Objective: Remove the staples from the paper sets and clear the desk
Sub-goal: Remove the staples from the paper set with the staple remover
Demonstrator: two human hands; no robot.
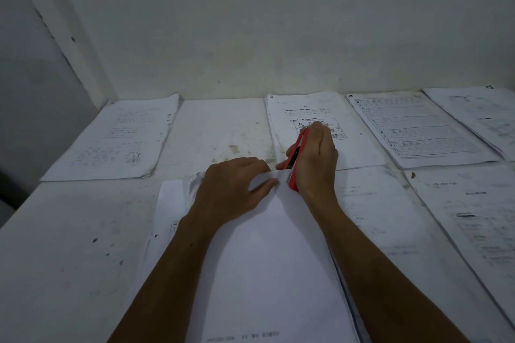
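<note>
A white paper set point(267, 253) lies in front of me on the desk, blank side up. My left hand point(228, 189) presses flat on its far edge and pinches the top right corner between thumb and fingers. My right hand point(315, 159) grips a red stapler-like tool point(296, 159), its lower tip touching that same corner. The staple itself is hidden under the tool and fingers.
More paper sets lie around: one at far left point(114, 139), one with printed pictures behind my hands point(309, 108), a ruled sheet point(415, 125), others along the right point(473, 209). The white desk point(69, 245) meets a white wall at the back.
</note>
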